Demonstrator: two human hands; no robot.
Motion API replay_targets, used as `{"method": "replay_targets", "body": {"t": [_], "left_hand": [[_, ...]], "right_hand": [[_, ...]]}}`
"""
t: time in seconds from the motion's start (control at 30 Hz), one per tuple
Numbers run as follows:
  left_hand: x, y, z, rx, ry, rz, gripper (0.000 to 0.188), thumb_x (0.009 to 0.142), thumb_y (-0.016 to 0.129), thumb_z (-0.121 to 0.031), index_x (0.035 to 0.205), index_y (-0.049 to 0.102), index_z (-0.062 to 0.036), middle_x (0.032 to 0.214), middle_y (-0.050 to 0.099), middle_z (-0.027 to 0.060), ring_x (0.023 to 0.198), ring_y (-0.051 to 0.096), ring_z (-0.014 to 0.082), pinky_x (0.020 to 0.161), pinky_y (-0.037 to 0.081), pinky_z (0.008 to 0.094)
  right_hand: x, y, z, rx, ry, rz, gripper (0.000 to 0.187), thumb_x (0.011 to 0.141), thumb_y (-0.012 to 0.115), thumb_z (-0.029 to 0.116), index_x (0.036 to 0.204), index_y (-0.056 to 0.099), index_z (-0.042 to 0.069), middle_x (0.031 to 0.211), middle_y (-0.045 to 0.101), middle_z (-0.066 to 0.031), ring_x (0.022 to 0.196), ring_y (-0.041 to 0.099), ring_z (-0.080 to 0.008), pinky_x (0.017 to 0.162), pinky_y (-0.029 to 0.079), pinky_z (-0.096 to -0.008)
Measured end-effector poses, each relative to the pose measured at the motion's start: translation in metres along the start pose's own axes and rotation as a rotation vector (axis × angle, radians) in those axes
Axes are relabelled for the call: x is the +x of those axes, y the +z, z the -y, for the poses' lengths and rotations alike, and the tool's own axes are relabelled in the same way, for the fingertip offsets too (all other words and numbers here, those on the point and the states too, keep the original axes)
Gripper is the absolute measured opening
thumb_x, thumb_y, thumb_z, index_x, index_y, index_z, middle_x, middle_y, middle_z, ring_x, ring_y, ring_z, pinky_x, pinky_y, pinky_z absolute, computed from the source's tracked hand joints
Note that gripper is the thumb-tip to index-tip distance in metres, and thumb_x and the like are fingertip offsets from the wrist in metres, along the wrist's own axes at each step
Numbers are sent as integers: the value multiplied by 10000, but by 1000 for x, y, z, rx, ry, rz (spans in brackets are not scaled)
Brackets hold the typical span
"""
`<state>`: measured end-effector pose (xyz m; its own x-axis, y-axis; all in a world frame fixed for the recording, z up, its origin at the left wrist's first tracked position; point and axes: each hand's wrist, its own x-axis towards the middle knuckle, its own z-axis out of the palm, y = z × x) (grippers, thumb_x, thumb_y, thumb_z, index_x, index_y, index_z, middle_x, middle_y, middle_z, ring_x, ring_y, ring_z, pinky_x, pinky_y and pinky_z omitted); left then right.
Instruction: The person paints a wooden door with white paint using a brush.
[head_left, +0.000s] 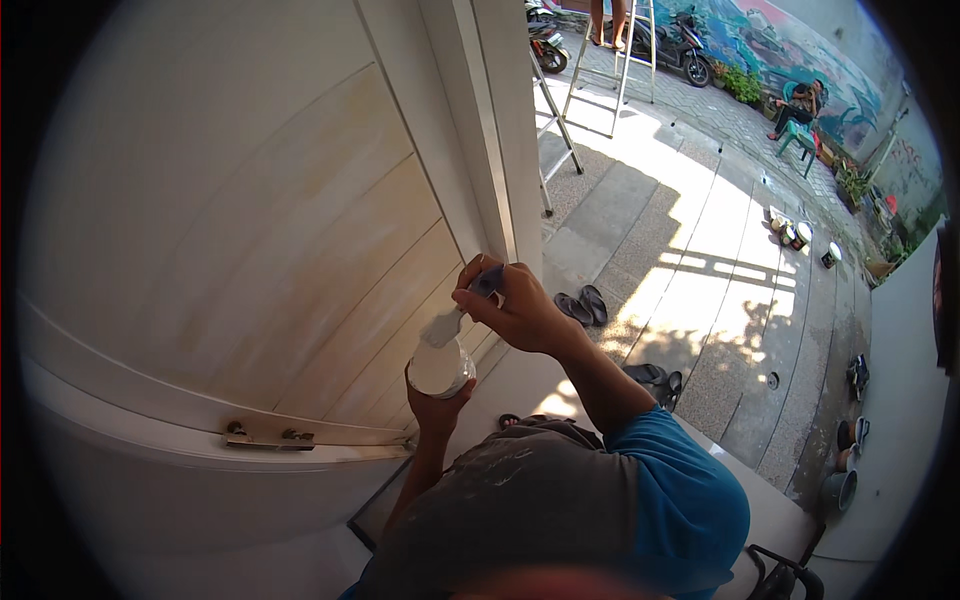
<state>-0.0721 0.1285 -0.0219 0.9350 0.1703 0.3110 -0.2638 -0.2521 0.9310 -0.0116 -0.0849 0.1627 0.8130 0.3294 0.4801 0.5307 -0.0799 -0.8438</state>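
Observation:
My right hand (pixel 492 296) grips a paintbrush (pixel 442 327) by its dark handle. Its bristles, coated white, point down at the mouth of a small tub of white paint (pixel 437 369). Whether the bristles touch the tub's rim I cannot tell. From below, my left hand (pixel 436 405) is wrapped round that tub and holds it up before my chest. Just beyond both hands stands a white panelled door (pixel 390 270), its boards showing patchy beige and whitish areas. A metal latch (pixel 268 437) sits on the door's edge at lower left.
Slippers (pixel 583 306) lie on the sunlit paving to the right. Stepladders (pixel 600 85) stand farther back, one with a person's legs on it. Paint pots (pixel 803 236) are on the ground at far right. Another person (pixel 800 106) sits by the mural wall, near motorbikes.

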Motion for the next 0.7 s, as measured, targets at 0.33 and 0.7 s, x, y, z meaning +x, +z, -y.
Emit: {"method": "replay_targets", "body": {"t": [0.33, 0.7], "left_hand": [[-89, 6, -32, 12, 4, -188, 895, 600, 927, -144, 1331, 425, -15, 1222, 567, 151, 1119, 585, 263, 970, 487, 411], [-189, 18, -63, 100, -8, -336, 916, 601, 933, -143, 1347, 421, 0, 1202, 585, 152, 1100, 598, 255, 939, 501, 403]], "right_hand": [[-46, 19, 17, 73, -83, 222, 164, 947, 663, 166, 916, 629, 8, 734, 652, -42, 681, 628, -106, 609, 471, -278], [-109, 19, 65, 84, -110, 393, 159, 939, 662, 145, 908, 645, -9, 770, 665, -62, 670, 615, -108, 602, 466, -265]]}}
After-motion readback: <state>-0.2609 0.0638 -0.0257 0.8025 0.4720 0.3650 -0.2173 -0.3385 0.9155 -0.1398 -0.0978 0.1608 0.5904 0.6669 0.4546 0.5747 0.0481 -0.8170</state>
